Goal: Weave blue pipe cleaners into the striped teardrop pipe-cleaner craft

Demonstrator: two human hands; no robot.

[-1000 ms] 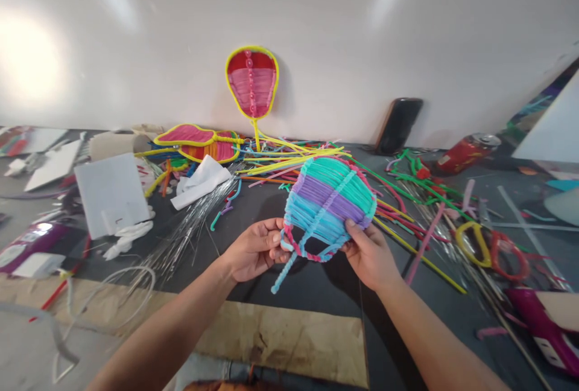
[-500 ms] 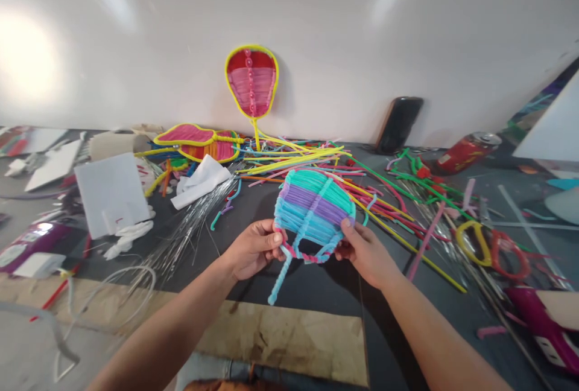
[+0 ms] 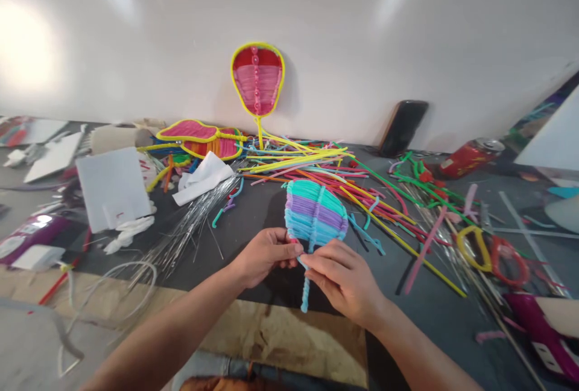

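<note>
Between my hands is a small pipe-cleaner fan (image 3: 315, 213) with green, purple and light blue bands and a blue rib down its middle. A twisted blue stem hangs below it. My left hand (image 3: 274, 253) pinches the fan's lower left edge, where a bit of pink pipe cleaner shows. My right hand (image 3: 341, 276) is closed at the bottom of the fan, its fingertips pinching at the top of the blue stem. The fan's lower edge is mostly hidden behind my right hand.
A finished pink-and-yellow fan (image 3: 257, 80) leans on the white board. Loose pipe cleaners (image 3: 298, 158) lie behind my hands. Silvery wires (image 3: 190, 216) and white paper (image 3: 113, 189) are at left; a phone (image 3: 402, 127), red can (image 3: 470, 158) and scissors (image 3: 473, 248) at right.
My right hand has moved from the fan's right edge down to its bottom centre, at the stem. The fan has turned a little, and its stem now hangs nearer the middle.
</note>
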